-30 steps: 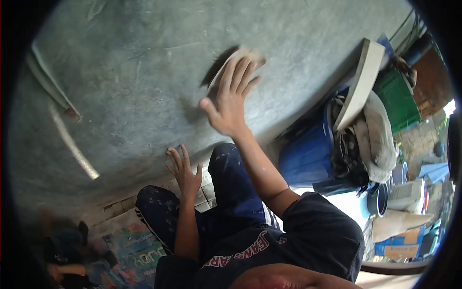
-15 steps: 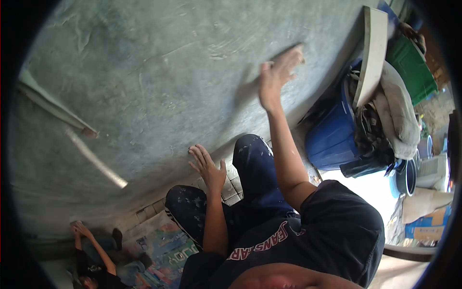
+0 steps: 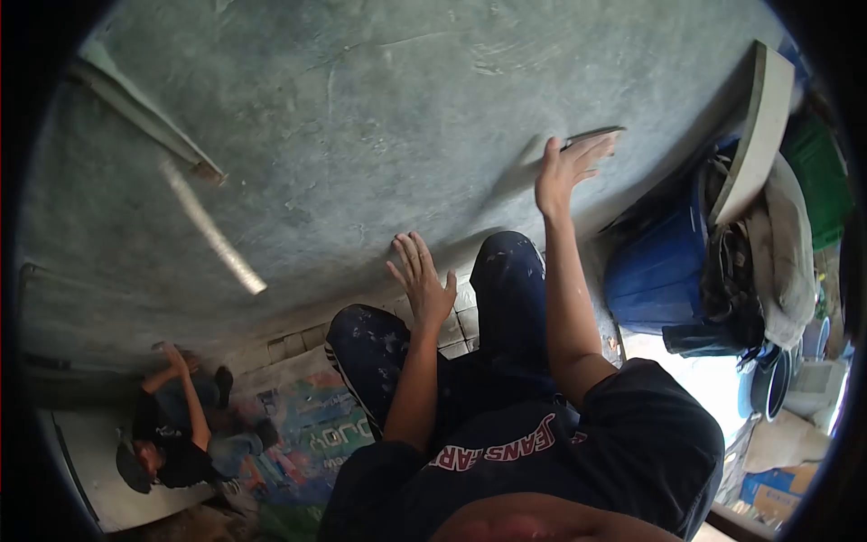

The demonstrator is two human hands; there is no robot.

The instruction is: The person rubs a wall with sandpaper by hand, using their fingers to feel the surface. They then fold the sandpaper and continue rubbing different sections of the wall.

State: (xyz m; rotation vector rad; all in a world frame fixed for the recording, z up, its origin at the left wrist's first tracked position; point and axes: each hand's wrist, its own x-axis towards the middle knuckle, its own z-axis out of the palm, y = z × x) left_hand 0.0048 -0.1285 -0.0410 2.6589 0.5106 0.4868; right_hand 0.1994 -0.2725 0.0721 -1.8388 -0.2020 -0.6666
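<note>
My right hand (image 3: 567, 173) is at the grey wall (image 3: 361, 117), fingers stretched along a thin flat piece (image 3: 591, 136) that lies between the hand and the wall. Only the dark edge of this piece shows. Lower and to the left, my left hand (image 3: 423, 278) has its fingers spread, with nothing in it, close to the foot of the wall. Both hands are above and beside my bent knees in dark, white-spotted trousers (image 3: 508, 280).
A blue bin (image 3: 655, 271) stands at the right, with cloths, sacks and a pale board (image 3: 754, 135) on it. Behind is a green container (image 3: 817, 181). A co-worker (image 3: 172, 434) sits at lower left near a printed sheet (image 3: 307, 434). A strip of light crosses the wall.
The view has shifted, so more of the co-worker shows. My right hand still touches the wall area, and the flat piece under it shows more clearly. My left hand stays spread.
</note>
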